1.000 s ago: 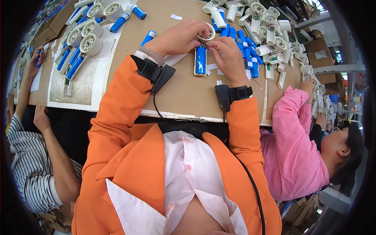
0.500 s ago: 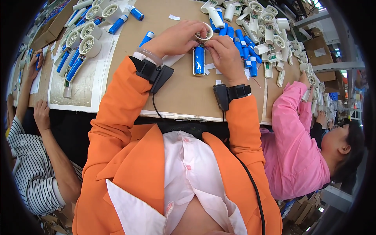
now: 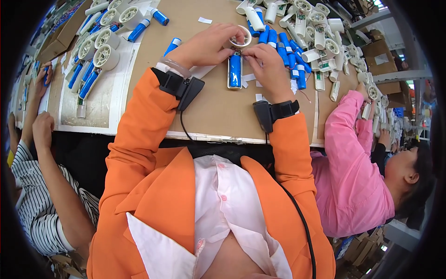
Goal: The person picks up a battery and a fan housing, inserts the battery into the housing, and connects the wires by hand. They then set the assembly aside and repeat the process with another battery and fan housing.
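Left hand pinches tape roll just above blue battery, right hand pinches tape end beside it; battery's long axis points away from body.

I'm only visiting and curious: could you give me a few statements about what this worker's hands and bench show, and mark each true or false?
1. The left hand holds a roll of tape. True.
2. A red cell lies under the hands. False: the battery cell is blue.
3. The right hand rests in the lap. False: it is at the cell's top end.
4. More blue cells lie on the table beyond. True.
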Demonstrator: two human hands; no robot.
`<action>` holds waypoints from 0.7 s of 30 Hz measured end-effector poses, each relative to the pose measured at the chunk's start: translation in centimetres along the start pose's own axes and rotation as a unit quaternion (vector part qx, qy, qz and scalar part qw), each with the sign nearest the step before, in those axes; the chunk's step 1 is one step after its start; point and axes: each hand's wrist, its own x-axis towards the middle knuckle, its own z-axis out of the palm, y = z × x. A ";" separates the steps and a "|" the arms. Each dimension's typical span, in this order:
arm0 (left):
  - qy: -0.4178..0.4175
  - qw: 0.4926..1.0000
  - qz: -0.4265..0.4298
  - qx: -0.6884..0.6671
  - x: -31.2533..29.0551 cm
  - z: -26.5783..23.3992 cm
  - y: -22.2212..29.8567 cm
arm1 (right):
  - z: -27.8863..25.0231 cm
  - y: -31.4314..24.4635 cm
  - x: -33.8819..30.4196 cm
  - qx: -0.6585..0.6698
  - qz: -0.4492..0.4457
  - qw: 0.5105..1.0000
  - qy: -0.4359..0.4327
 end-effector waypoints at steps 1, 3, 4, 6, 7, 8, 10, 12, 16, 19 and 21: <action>-0.006 1.000 -0.010 -0.012 0.0 -0.2 0.1 | -0.2 0.2 -0.1 0.001 0.001 1.000 0.003; 0.023 0.999 -0.013 -0.038 0.0 -0.3 -0.1 | -0.7 0.1 0.0 0.057 0.069 0.995 0.035; 0.055 0.996 -0.016 -0.066 0.1 -0.2 -0.2 | -0.8 0.2 -0.1 0.087 0.102 0.990 0.052; 0.081 0.993 -0.018 -0.089 0.3 -0.2 -0.3 | -1.1 0.4 -0.2 0.084 0.113 0.988 0.065; 0.082 0.988 -0.062 -0.117 0.5 -0.2 -0.2 | -1.2 0.6 -0.1 0.079 0.123 0.986 0.075; 0.082 0.981 -0.105 -0.143 0.8 -0.2 -0.1 | -1.3 0.8 -0.1 0.073 0.133 0.985 0.084; 0.079 0.973 -0.144 -0.163 1.3 -0.2 0.1 | -1.1 1.1 -0.2 0.070 0.145 0.982 0.099; 0.058 0.962 -0.228 -0.142 1.5 0.1 0.8 | -1.1 1.2 -0.2 0.062 0.169 0.978 0.108; 0.038 0.972 -0.223 0.066 1.6 1.8 2.1 | -1.5 1.0 0.1 0.054 0.153 0.979 0.121; 0.005 0.955 -0.236 0.182 1.9 2.9 3.5 | -1.4 1.1 -0.2 0.049 0.139 0.981 0.127; -0.020 0.941 -0.271 0.199 1.4 3.0 4.8 | -1.5 1.0 -0.1 0.051 0.128 0.981 0.135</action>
